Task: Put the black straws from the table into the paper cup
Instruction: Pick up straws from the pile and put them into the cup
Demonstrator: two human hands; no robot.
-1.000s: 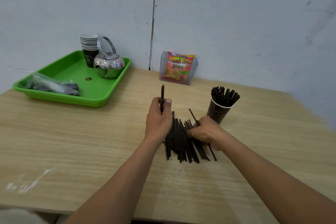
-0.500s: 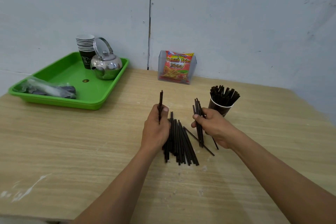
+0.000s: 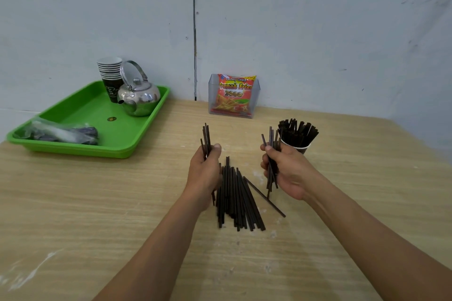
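A pile of black straws (image 3: 236, 199) lies on the wooden table (image 3: 97, 203) between my two hands. My left hand (image 3: 204, 173) grips a small bunch of straws (image 3: 206, 138) upright, just left of the pile. My right hand (image 3: 286, 171) holds another small bunch (image 3: 271, 154) raised above the table, right of the pile. Behind my right hand stands the paper cup (image 3: 297, 148), filled with several black straws (image 3: 297, 131) sticking up. One loose straw (image 3: 265, 198) lies slanted at the pile's right side.
A green tray (image 3: 127, 134) at the back left holds a stack of paper cups (image 3: 110, 76), a steel kettle (image 3: 138, 98) and a plastic bag (image 3: 58, 132). A snack packet in a clear holder (image 3: 233, 95) leans on the wall.
My right hand lifted a bunch of straws off the pile and rose toward the cup. My left hand now holds a few straws instead of one.
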